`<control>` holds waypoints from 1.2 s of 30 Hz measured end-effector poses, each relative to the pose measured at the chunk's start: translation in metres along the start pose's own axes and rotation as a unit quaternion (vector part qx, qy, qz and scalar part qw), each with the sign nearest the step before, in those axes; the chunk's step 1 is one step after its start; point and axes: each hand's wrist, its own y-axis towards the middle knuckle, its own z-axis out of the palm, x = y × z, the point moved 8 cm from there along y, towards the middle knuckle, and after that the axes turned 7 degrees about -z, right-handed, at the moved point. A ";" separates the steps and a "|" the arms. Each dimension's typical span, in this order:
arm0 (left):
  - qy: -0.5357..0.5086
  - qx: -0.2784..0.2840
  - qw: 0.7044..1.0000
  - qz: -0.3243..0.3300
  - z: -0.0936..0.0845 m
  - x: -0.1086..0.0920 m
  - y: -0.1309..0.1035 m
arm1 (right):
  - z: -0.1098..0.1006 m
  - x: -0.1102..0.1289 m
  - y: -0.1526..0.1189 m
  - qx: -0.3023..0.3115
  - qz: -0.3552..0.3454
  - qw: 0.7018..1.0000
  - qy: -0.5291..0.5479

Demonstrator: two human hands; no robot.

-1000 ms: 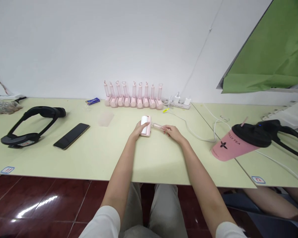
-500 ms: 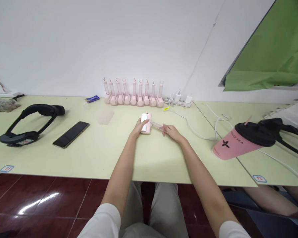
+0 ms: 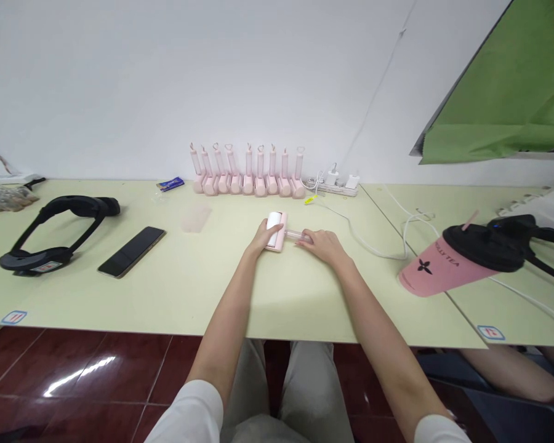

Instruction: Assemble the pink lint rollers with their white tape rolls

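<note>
The left hand (image 3: pixel 261 237) is closed around a pink roller head (image 3: pixel 283 234), its thumb lying across the white roll (image 3: pixel 273 229). The right hand (image 3: pixel 325 244) grips a clear pinkish handle (image 3: pixel 295 234), fingers wrapped about its outer end. The handle's other end meets the right side of the head; whether the two are locked together cannot be told. Both pieces are between the hands, over the middle of the pale green table (image 3: pixel 300 301).

To the left of the arms lie a dark phone (image 3: pixel 132 251) and, beside it, a black headset frame (image 3: pixel 32 261). Well to the right is a pink cup (image 3: pixel 436 271) with a black lid and a straw, another black device (image 3: pixel 517 231) just behind it.

Farther back, a thin translucent sheet (image 3: pixel 196 218) lies left of the roller head. Beyond it, nine pink rollers (image 3: pixel 248 184) stand in a row against the white wall (image 3: pixel 258 74), handles up. A blue packet (image 3: pixel 170 184) lies to their left, a white power strip (image 3: pixel 339 189) to their right.
</note>
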 end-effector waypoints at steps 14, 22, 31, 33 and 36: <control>0.113 -0.046 0.990 0.063 0.000 -0.024 -0.016 | -0.007 0.015 0.001 0.016 -0.043 0.996 -0.070; 0.206 -0.042 0.974 0.085 0.000 -0.033 -0.020 | 0.002 0.022 0.002 -0.004 -0.021 0.995 -0.101; 0.148 -0.039 0.982 0.109 0.012 -0.036 -0.025 | -0.021 0.015 -0.004 -0.120 -0.010 0.991 -0.056; 0.125 -0.025 0.986 0.105 0.013 -0.037 -0.025 | -0.027 0.015 -0.007 -0.149 -0.018 0.988 -0.029; 0.163 -0.139 0.970 0.118 -0.016 -0.048 -0.025 | -0.024 0.012 -0.009 -0.160 -0.022 0.987 0.014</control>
